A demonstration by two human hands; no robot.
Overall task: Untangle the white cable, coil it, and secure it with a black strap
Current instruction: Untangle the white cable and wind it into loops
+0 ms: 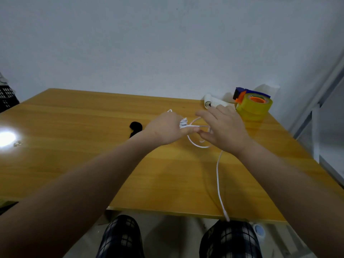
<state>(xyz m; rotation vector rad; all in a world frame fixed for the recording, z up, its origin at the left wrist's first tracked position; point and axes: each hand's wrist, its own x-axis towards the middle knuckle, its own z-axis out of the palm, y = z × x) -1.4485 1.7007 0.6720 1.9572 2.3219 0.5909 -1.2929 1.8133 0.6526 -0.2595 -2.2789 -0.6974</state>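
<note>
Left hand (167, 129) grips bunched white cable (217, 175) loops; right hand (225, 127), at its 3 o'clock, pinches one strand; the tail trails toward 6 o'clock over the table (83, 118); black strap (135, 127) lies at 9 o'clock; tape dispenser (254, 104) holds a yellow roll.

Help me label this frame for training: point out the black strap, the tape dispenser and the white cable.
black strap (135, 127): head view, its rounded upper part.
tape dispenser (254, 109): head view, the yellow roll's side.
white cable (218, 175): head view, the loose trailing run.
</note>
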